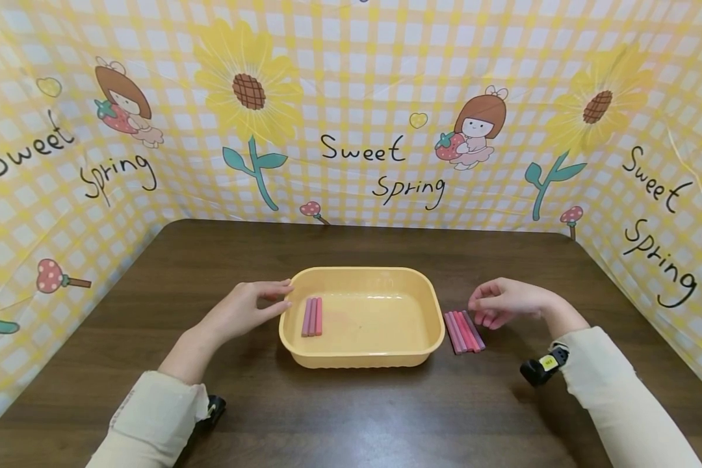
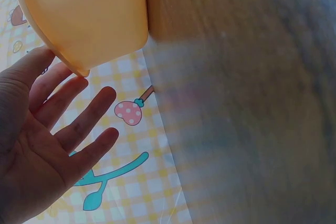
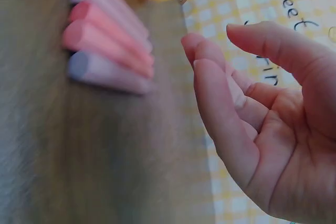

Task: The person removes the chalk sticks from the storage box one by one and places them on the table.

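A pale yellow plastic basin stands on the dark table. My left hand is at its left rim, thumb and index fingertips touching the rim while the other fingers spread out straight in the left wrist view. Three pink and mauve chalk sticks lie side by side in the basin's left end. To the right of the basin, several pink and purple chalk sticks lie in a row on the table. My right hand hovers just beside that row, fingers loosely bent, with nothing between thumb and fingers.
The brown wooden table runs back to a yellow checked cloth printed with flowers and words, which encloses the back and both sides. A black camera is strapped on the right wrist.
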{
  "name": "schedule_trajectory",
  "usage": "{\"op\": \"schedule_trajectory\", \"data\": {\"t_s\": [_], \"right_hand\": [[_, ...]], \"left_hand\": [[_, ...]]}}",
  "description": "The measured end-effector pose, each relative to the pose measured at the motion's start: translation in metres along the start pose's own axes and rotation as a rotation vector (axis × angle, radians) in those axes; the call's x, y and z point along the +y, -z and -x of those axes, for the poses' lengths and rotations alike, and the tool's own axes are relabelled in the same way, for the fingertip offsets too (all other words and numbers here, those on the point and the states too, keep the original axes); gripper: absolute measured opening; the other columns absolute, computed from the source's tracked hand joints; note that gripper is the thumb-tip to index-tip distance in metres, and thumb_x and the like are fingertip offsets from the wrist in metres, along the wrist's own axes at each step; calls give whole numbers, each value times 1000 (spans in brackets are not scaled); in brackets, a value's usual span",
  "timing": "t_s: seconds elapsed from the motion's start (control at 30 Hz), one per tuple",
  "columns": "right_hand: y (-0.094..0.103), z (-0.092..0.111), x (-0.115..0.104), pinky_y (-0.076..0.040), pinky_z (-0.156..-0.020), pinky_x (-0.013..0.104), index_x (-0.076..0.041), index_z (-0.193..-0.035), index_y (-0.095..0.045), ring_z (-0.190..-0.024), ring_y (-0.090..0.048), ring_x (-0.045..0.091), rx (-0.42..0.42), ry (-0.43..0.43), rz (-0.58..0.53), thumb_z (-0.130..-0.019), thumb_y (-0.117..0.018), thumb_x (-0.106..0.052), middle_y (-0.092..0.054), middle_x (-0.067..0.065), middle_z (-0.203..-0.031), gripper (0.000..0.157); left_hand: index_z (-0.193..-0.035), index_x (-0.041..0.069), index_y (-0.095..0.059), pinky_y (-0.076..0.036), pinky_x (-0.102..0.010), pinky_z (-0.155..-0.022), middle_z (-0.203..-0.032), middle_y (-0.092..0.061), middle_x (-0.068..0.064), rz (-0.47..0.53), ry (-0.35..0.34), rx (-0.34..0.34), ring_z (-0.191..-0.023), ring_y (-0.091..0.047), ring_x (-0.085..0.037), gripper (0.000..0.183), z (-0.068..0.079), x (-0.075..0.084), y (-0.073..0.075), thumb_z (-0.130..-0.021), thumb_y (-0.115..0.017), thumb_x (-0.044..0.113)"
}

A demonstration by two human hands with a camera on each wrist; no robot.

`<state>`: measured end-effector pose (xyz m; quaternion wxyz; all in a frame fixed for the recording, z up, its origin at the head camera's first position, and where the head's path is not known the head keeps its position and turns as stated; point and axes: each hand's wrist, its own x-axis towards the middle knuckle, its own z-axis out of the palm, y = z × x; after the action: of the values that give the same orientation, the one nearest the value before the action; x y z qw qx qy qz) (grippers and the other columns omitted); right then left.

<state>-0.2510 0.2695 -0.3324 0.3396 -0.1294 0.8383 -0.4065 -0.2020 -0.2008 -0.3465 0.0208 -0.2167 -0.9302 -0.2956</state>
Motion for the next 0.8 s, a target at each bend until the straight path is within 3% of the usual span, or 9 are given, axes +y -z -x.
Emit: {"op": "schedule_trajectory", "data": {"t_s": [0.23,0.8], "right_hand": [[2,-4,-25,-57,-73,30,12,-115,-50,-74,-62,11,12,40,51,-94,-55,-26,-64,2,-83,43],[-11,-24,-85,-57,-73,30,3,-112,-58,-76,-63,14,-30,95,175,-92,-58,-27,-68,7,-87,36]], "left_hand": [[-124,5,-61,-45,-49,-97,-132,-57,-13,0,3,2,-120,-55,-32,40,1,-1,-1,-89,-63,24],[-125,5,-60,-45,-49,-97,-132,-56,-13,2,2,-5,-119,-57,-31,40,-1,0,-1,-89,-63,23]]}}
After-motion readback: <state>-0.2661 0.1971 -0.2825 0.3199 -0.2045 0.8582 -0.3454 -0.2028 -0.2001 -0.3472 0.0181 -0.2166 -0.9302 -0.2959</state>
